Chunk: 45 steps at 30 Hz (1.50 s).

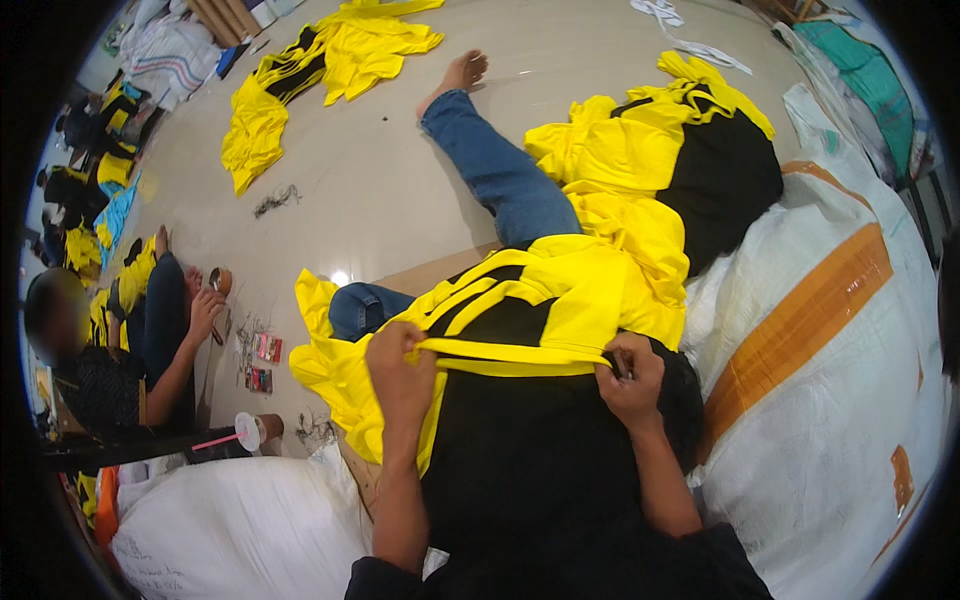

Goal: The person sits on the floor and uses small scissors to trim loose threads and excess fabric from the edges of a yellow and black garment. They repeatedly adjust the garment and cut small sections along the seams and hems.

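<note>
A yellow and black garment (585, 307) lies across my lap, its yellow sleeve part spreading out at the left. My left hand (401, 360) pinches one end of a narrow yellow band (517, 351) on it. The band runs level and fairly taut to my right hand (630, 371), whose curled fingers grip its other end, with a bit of black cloth beside them. More yellow and black garments (630, 150) are heaped beyond, against my outstretched leg in blue jeans.
Large white sacks (817, 405) stand close at my right, one with brown tape; another white sack (247, 517) is at lower left. A co-worker (97, 382) sits at left near a drink cup (259, 431), small packets (268, 348) and thread scraps. Yellow-black garments (330, 60) lie on the tiled floor ahead.
</note>
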Tool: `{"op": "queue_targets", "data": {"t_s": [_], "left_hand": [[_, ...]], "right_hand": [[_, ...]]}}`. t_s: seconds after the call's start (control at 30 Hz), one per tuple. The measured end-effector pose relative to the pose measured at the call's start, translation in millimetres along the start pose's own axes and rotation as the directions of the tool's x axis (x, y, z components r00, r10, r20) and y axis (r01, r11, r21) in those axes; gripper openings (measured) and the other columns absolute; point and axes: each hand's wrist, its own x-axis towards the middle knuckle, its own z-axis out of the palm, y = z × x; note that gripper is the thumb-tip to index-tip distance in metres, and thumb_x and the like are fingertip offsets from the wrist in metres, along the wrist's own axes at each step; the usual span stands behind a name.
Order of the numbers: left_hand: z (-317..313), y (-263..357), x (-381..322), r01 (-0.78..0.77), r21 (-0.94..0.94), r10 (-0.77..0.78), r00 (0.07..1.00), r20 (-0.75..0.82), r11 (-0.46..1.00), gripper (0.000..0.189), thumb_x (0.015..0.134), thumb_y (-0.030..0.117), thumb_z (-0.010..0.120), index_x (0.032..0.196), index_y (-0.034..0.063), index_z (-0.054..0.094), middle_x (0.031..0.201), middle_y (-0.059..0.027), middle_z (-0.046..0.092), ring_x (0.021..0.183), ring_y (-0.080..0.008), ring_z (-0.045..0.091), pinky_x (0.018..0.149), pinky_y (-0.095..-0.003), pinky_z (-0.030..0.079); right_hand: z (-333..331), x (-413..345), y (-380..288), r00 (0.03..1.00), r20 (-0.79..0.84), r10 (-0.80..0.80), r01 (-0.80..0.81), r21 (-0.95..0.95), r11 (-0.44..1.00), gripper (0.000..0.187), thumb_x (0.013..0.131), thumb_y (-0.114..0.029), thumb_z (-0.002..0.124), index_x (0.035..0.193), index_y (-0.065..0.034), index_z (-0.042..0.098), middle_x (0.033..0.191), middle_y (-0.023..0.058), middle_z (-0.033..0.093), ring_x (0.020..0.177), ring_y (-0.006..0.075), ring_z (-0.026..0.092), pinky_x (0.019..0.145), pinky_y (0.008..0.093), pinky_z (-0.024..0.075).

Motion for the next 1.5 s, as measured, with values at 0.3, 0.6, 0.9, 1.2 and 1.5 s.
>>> {"op": "queue_targets", "data": {"t_s": [0.3,0.6,0.9,1.2,1.5], "left_hand": [[-28,9,-68,0.019,-0.072,-0.043,0.936,-0.350,0.997,0.041,0.077,0.004,0.078,0.109,0.0041,0.052,0.105,-0.0109,0.052,0.104,-0.0299,0.055,0.102,-0.0392,0.043],[-26,7,-79,-0.048,-0.143,-0.011,0.924,-0.383,0.989,0.041,0.079,0.005,0.059,0.119,0.0024,0.050,0.113,-0.0127,0.052,0.113,-0.0298,0.053,0.110,-0.0429,0.041],[-19,3,-109,0.041,-0.240,-0.096,0.970,-0.223,0.970,0.061,0.078,0.011,0.078,0.134,-0.0016,0.058,0.119,-0.0202,0.066,0.115,-0.0371,0.068,0.107,-0.0464,0.053],[-21,3,-115,-0.235,-0.008,0.222,0.928,-0.299,0.972,0.067,0.072,0.006,0.075,0.136,0.0034,0.054,0.111,-0.0151,0.063,0.102,-0.0338,0.066,0.115,-0.0511,0.044],[-53,25,-98,-0.298,0.082,0.309,0.925,-0.221,0.951,0.035,0.072,0.004,0.068,0.106,0.0110,0.074,0.108,-0.0097,0.068,0.108,-0.0305,0.065,0.115,-0.0569,0.041]], "right_hand": [[-8,9,2,0.976,0.207,0.064,-0.081,0.075,0.994,0.037,0.076,-0.005,0.084,0.103,-0.0069,0.059,0.073,0.0007,0.055,0.063,0.0086,0.050,0.060,0.0264,0.0414],[-44,36,-1,0.755,0.613,0.233,-0.492,0.293,0.820,0.054,0.081,-0.012,0.089,0.124,-0.0116,0.056,0.077,-0.0079,0.036,0.069,0.0059,0.030,0.063,0.0245,0.0272],[-38,41,-29,0.883,0.429,0.192,-0.294,0.185,0.938,0.030,0.087,-0.012,0.084,0.111,-0.0076,0.065,0.073,-0.0047,0.051,0.062,0.0061,0.045,0.059,0.0246,0.0355],[-24,43,-39,0.874,0.461,0.150,-0.021,-0.274,0.962,0.032,0.084,-0.015,0.080,0.113,-0.0095,0.066,0.087,0.0181,0.074,0.082,0.0386,0.073,0.073,0.0424,0.0558],[-54,58,-56,0.780,0.607,0.152,0.004,-0.248,0.969,0.021,0.082,-0.011,0.077,0.103,-0.0079,0.075,0.090,0.0177,0.076,0.081,0.0362,0.075,0.070,0.0402,0.0558]]}}
